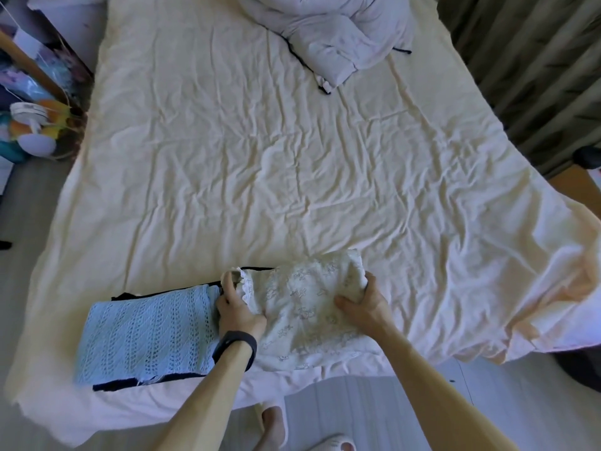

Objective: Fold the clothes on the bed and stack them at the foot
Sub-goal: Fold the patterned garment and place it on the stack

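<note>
A black garment (113, 385) lies mostly hidden beneath the folded pale-blue knitted top (146, 333); only its edges show. The crumpled grey duvet (335, 30) is cut by the top edge.

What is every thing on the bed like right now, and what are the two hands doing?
Blue knit top: folded flat, lying on the dark garment.
Dark garment: underneath, only its edges peeking out.
White flowery garment: partly folded, held at both ends.
Left hand: gripping its lacy left edge.
Right hand: gripping its right end.
Sheet: spread out, wrinkled.
Quilt: bunched up at the far end.
</note>
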`<state>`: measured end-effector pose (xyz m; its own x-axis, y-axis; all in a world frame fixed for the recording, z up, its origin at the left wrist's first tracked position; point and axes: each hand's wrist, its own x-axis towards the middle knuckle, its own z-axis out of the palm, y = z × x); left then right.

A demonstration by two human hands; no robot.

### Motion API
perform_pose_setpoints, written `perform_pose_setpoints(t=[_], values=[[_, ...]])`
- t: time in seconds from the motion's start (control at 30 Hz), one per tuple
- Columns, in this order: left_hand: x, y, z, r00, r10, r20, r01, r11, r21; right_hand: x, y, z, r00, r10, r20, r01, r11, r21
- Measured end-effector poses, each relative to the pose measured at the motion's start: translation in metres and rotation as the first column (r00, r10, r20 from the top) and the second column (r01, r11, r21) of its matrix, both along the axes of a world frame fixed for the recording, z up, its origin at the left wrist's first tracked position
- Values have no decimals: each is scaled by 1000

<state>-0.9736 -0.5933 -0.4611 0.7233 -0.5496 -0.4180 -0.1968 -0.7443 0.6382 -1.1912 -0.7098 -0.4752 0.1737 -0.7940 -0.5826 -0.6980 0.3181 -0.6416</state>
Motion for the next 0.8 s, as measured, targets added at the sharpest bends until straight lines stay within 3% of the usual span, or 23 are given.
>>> perform_pose_setpoints(t=[0.07,0.1,0.13,0.2,0.27,0.33,0.43,0.6,0.8], values=[[-9,0,4,959,-123,256,103,991,89,-8,1,3,999,1,-42,0,1000,16],[-13,-1,6,892,-209,401,178,977,114,-12,5,6,993,22,-115,-28,998,-56],[-17,-3,7,806,-296,513,274,954,121,-14,11,7,978,49,-203,-90,976,-200],[-27,-7,3,647,-448,617,491,864,111,-14,24,7,938,138,-318,-291,812,-506],[-39,-11,-10,569,-604,559,636,754,167,-7,28,0,875,291,-386,-474,670,-571],[-44,-13,-31,523,-718,460,677,677,288,-3,25,-18,800,395,-450,-594,625,-506],[-40,-14,-61,497,-771,398,673,632,385,-8,17,-47,745,428,-511,-654,620,-434],[-30,-12,-95,401,-798,450,702,583,409,-22,27,-91,769,397,-501,-614,675,-409],[-32,-13,-100,405,-778,481,682,607,408,-21,27,-92,789,370,-491,-580,712,-396]])
